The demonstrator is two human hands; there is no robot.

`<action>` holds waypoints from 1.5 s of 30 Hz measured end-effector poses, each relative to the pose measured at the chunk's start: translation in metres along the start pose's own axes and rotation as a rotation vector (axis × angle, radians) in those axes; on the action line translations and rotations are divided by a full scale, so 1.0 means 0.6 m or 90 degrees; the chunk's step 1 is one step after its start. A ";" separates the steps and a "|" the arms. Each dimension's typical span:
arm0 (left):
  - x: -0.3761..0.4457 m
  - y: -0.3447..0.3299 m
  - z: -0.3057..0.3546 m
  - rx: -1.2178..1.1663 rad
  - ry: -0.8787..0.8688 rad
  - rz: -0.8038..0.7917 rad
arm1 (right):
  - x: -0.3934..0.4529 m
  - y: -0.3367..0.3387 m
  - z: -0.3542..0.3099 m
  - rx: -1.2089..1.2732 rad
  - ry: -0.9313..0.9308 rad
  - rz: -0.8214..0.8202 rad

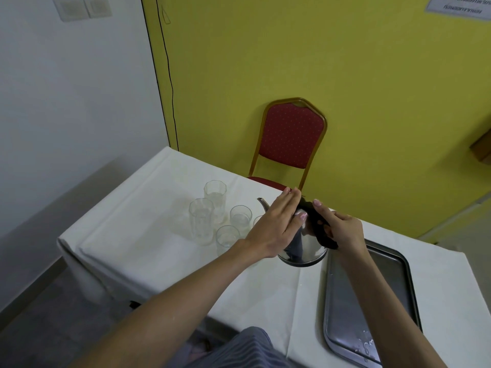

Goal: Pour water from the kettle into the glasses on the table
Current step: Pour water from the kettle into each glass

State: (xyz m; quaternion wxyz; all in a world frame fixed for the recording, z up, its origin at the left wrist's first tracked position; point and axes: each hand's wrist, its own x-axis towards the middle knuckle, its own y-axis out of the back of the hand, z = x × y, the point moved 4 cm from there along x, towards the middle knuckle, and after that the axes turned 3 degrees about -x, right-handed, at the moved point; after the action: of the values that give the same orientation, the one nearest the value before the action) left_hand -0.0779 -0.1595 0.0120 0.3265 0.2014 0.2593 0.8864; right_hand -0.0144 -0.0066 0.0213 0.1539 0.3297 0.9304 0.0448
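A shiny steel kettle [309, 249] stands on the white table [138, 235], its thin spout [263, 203] pointing left toward the glasses. My right hand [342, 229] grips the kettle's black handle [322, 232]. My left hand [279, 224] lies flat with straight fingers on the kettle's top. Several clear glasses stand left of the kettle: a tall one at the back [215, 199], a tall one in front of it [201, 221], a short one [240, 217], and another short one [227, 236] by my left wrist. A further glass is mostly hidden behind my left hand.
A grey metal tray [393, 293] with water drops lies on the table's right side, close to the kettle. A red chair [289, 136] stands behind the table against the yellow wall. The table's left edge drops to the floor.
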 end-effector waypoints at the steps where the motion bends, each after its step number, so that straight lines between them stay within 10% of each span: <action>1: 0.000 -0.002 0.001 0.001 0.000 -0.002 | 0.000 0.002 0.000 -0.012 -0.001 0.001; 15: -0.027 -0.057 -0.028 -0.018 0.070 -0.082 | -0.007 0.019 -0.014 -0.363 0.071 0.083; 45: -0.033 -0.067 -0.028 -0.040 0.063 -0.061 | -0.007 0.025 -0.014 -0.415 0.101 0.090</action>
State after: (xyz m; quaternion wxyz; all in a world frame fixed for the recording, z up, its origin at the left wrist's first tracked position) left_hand -0.0536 -0.1526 -0.0286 0.3617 0.1343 0.2566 0.8862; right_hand -0.0049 0.0024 0.0331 0.1750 0.3228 0.8510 0.3754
